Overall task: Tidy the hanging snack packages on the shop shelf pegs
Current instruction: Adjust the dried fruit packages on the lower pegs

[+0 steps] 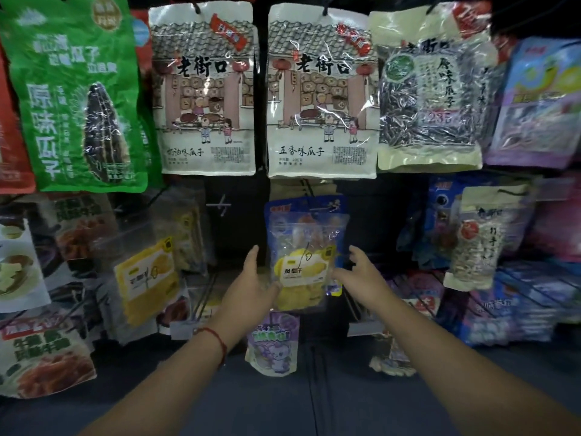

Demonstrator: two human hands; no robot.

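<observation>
Two forearms reach up from the lower edge of the view. The left hand (251, 278) touches the left edge of a clear pineapple packet (303, 256) with fingers extended; the right hand (361, 272), fingers loosely spread, sits at its right edge, contact unclear. Dark open gaps flank the packet. Above hang two cream seed bags (207, 89), with a narrow gap between them.

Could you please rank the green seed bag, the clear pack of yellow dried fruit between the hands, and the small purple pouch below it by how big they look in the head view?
1. green seed bag, though it may hang nearer the camera
2. yellow dried-fruit pack
3. purple pouch, partly hidden by the left forearm
</observation>
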